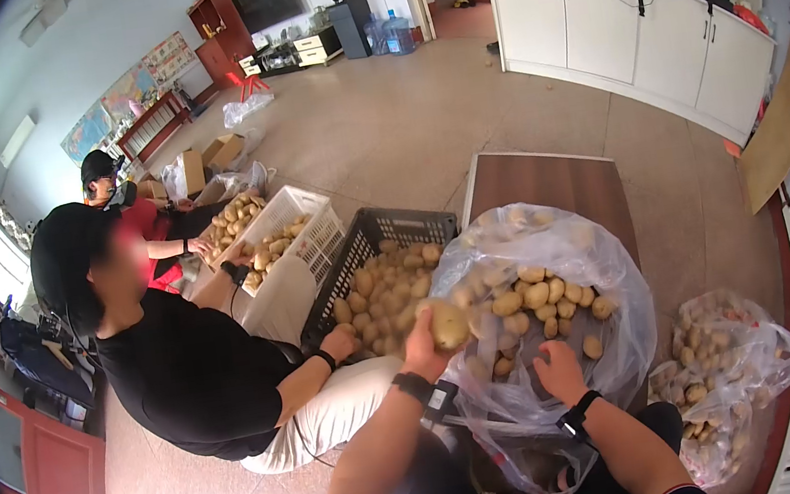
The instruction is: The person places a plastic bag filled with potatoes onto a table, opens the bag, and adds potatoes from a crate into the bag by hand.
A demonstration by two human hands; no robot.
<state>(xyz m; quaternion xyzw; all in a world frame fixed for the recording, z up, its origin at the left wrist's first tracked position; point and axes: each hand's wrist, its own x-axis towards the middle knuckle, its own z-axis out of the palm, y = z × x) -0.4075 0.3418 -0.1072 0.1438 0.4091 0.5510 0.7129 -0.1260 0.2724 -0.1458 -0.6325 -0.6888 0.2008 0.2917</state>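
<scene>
My left hand point(420, 347) is closed around a large potato point(449, 325), above the edge between the dark crate and the clear plastic bag. My right hand point(561, 373) reaches over the bag's opening, fingers loosely bent and apart, with nothing visible in them. The clear plastic bag point(620, 266) lies spread open in front of me, with loose potatoes point(536, 296) inside, mostly toward its far side. To the left, a dark plastic crate point(401, 218) holds many potatoes point(386, 289).
Beside me on the left sits a person in black point(177, 348), one hand at the dark crate. A white crate point(308, 204) of potatoes stands beyond, near another person point(134, 218). A brown board point(542, 181) lies behind the bag; another filled bag point(726, 372) is at right.
</scene>
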